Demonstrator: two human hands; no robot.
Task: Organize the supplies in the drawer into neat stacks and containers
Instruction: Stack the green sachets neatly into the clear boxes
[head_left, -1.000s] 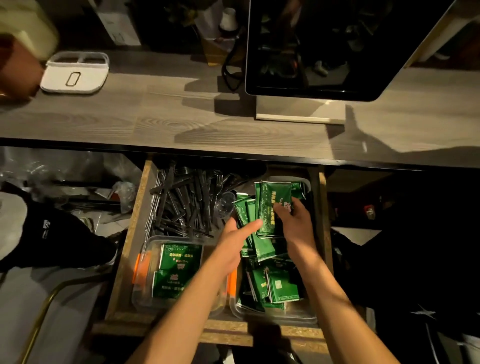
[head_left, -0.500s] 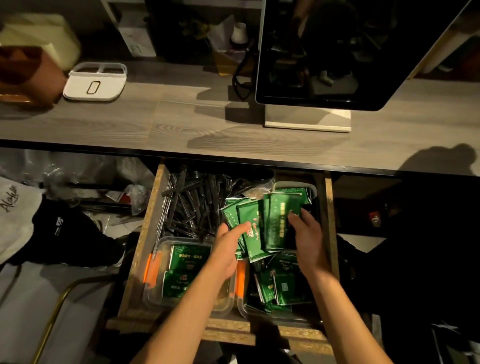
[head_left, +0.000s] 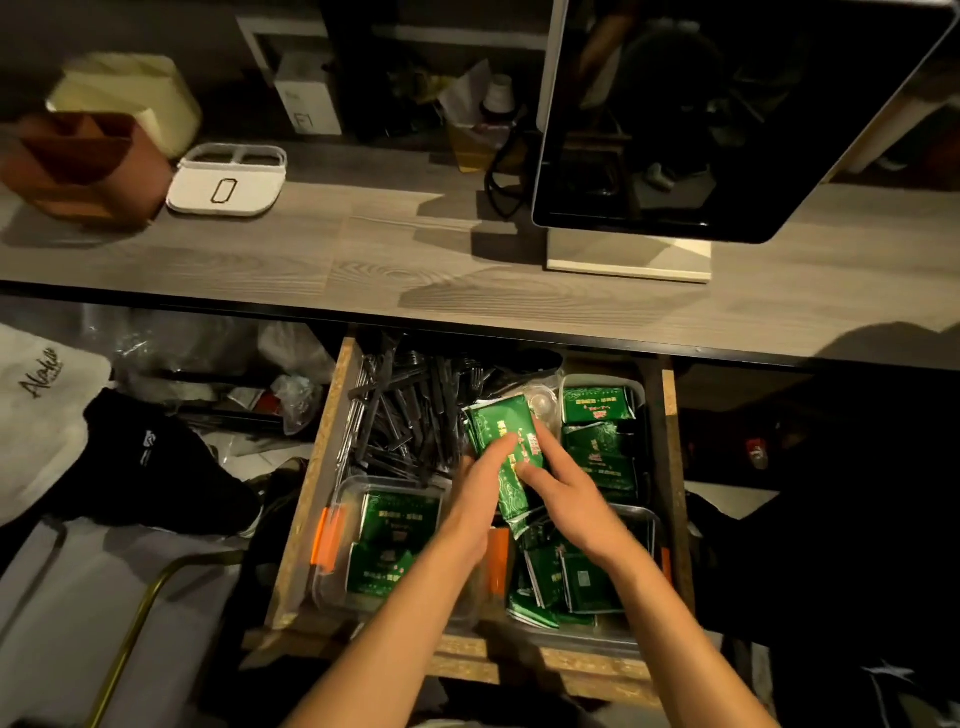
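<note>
An open wooden drawer (head_left: 306, 499) sits under the counter. Both hands hold one bundle of green packets (head_left: 501, 431) above its middle: my left hand (head_left: 480, 488) grips the bundle's left side and my right hand (head_left: 561, 491) its right side. A clear tub with orange clips (head_left: 337, 519) at the front left holds stacked green packets. The front right clear tub (head_left: 647, 525) holds several loose packets. A white tub (head_left: 636, 389) at the back right holds more packets. Black plastic cutlery (head_left: 400, 421) fills the back left.
The grey wood counter (head_left: 363, 249) carries a monitor (head_left: 727, 114) on a stand, a white divided tray (head_left: 228, 179) and a brown holder (head_left: 83, 166). Left of the drawer lie dark clothes (head_left: 156, 462) and plastic bags. A brass chair frame (head_left: 140, 623) stands at lower left.
Both hands have closed together on the packet bundle and carried it left, out of the back right tub toward the drawer's middle. The camera has tilted, showing more of the counter.
</note>
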